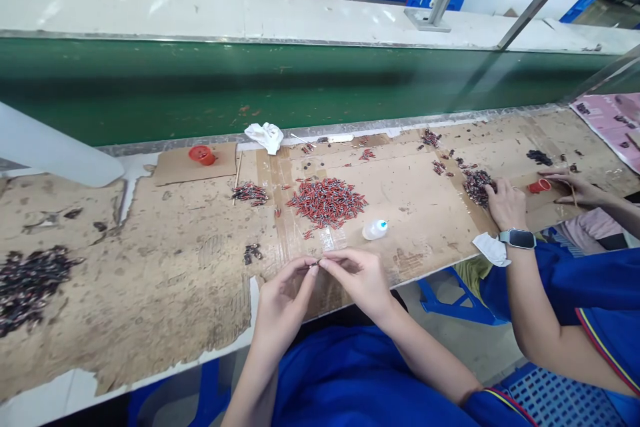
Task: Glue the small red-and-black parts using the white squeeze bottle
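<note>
- One small dark part (pixel 317 263), on the near side of the red pile (pixel 327 202), pinched by both hands, left hand (pixel 281 298) and right hand (pixel 363 279), their fingertips almost meeting; its finer form is too tiny to tell.
- One red pile: slim, loose pieces, red with dark and pale bits, too many to count.
- Two round red cups (pixel 204 157): one left of and beyond the pile, one far right.
- One translucent bottle (pixel 374 231), blue-tipped, right of the pile.
- One crumpled white cloth (pixel 266 137) beyond the pile.
- Stained, scuffed cardboard (pixel 175 267) beneath the pile.
</note>
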Available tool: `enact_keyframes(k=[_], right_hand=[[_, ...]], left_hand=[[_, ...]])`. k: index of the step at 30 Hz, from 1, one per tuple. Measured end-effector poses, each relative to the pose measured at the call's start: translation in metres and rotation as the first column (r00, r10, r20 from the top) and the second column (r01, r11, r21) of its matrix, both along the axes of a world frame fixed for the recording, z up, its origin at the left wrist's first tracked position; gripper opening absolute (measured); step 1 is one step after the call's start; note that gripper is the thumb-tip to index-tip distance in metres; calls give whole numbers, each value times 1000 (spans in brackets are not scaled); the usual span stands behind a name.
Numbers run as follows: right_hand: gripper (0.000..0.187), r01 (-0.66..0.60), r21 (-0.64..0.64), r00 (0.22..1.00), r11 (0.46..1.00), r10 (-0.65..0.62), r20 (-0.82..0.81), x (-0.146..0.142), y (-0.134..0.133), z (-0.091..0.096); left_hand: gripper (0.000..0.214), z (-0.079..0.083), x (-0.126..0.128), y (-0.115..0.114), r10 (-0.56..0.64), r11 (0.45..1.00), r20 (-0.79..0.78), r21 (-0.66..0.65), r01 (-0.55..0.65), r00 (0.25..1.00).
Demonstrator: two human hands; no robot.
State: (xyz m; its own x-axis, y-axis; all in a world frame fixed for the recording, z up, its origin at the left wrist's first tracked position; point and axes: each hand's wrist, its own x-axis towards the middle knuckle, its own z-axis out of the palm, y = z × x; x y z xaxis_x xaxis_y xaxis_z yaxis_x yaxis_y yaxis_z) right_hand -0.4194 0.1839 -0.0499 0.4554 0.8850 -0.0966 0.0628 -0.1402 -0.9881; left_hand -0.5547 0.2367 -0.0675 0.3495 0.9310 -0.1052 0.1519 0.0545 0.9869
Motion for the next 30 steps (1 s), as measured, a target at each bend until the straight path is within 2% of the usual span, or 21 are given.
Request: enact_keyframes(k=[4,7,10,12,14,15,17,19,21,22,24,26,28,30], right_hand=[[16,9,31,1000,999,-9,-22,1,-5,2],[13,-20,173,977,985,-17,212,3,-15,9],[19,-94,322,861,942,-85,502,8,-30,16],[22,-95,361,782,928,-155,604,17,-40,16],[21,-16,359,726,933,-236,646,30,-49,11],[19,57,355,704,933,-290,649,39,-52,7],[15,250,352,645,902,-426,634,59,-54,-1],[17,415,355,549,838,-542,637,78,-53,-9],[24,476,350,450,807,-566,691,92,-48,-13],[29,463,335,427,821,-538,727,95,-45,-14],[39,371,270,448,889,-426,786,95,-37,-15],[53,256,169,520,952,-283,806,89,-29,-17],[62,201,82,577,976,-186,795,81,-21,-20],[53,191,26,619,981,-141,773,75,-12,-23]], left_hand=[[28,5,5,-5,-2,996,66,-84,8,998],[27,11,9,-12,2,996,86,-87,5,996],[26,17,20,-23,-47,996,105,-66,54,993],[25,19,29,-29,-132,990,102,-32,136,986],[35,20,35,-29,-207,978,68,37,205,976],[44,19,35,-25,-207,975,34,89,203,978],[52,16,27,-11,-108,965,-76,233,123,991],[34,9,9,10,84,915,-216,402,10,973],[24,1,-14,31,247,839,-321,543,-36,914],[24,-2,-25,40,299,810,-360,586,-36,884],[25,-7,-41,49,327,778,-435,627,21,839],[24,-8,-48,49,381,776,-520,630,42,764],[27,-8,-48,44,455,784,-588,621,13,669],[30,-8,-45,39,490,795,-620,606,-22,613]])
